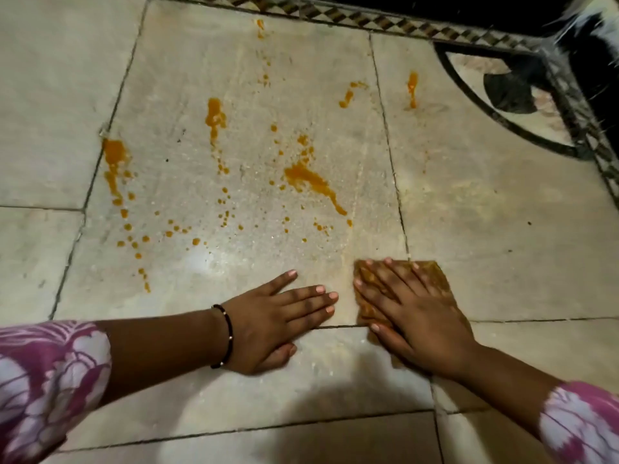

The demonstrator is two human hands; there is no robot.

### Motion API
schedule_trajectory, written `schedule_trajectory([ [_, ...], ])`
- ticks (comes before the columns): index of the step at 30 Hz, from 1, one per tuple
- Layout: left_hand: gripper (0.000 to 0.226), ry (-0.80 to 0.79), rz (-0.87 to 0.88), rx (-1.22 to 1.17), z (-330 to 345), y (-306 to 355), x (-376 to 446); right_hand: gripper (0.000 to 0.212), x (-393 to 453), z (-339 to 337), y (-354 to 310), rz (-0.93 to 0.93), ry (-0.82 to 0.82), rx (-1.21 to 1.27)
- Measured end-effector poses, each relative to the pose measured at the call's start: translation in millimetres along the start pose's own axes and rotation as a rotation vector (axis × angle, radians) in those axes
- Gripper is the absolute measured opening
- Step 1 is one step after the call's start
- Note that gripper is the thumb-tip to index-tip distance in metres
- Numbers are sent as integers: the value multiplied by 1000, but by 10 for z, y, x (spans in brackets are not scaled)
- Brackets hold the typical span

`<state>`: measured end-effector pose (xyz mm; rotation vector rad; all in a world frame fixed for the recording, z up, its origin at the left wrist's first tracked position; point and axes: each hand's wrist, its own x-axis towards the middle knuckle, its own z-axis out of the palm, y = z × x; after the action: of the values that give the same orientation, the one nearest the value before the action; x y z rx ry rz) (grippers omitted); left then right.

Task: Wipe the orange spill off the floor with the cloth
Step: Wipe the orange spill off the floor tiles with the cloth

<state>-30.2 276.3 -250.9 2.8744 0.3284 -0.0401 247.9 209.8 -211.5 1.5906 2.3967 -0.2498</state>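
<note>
An orange spill (310,180) lies in streaks and drops across a pale stone floor tile (234,61), from the far edge down to the left front. A folded brown cloth (435,274), stained orange, lies flat on the floor at the tile's near right corner. My right hand (412,316) presses palm down on the cloth with fingers spread, covering most of it. My left hand (278,319) rests flat on the bare floor just left of the cloth, fingers apart, holding nothing.
A patterned mosaic border (368,20) runs along the far edge, with a dark curved inlay (495,95) at the far right. A dark object (596,61) stands in the top right corner. The tile right of the cloth shows a faint yellowish smear (469,195).
</note>
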Motion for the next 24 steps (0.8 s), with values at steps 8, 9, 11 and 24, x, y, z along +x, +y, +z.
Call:
schedule_trajectory([
  [8, 65, 97, -91, -29, 111, 91, -3, 66, 312, -51, 607, 475, 136, 211],
  [9, 64, 104, -114, -22, 115, 115, -16, 68, 495, -74, 569, 506, 172, 223],
  [11, 61, 125, -186, 1, 114, 183, -71, 69, 773, -137, 377, 482, 216, 232],
  [24, 70, 221, -694, -58, 169, 455, -428, 58, 21, 33, 155, 460, 142, 128],
])
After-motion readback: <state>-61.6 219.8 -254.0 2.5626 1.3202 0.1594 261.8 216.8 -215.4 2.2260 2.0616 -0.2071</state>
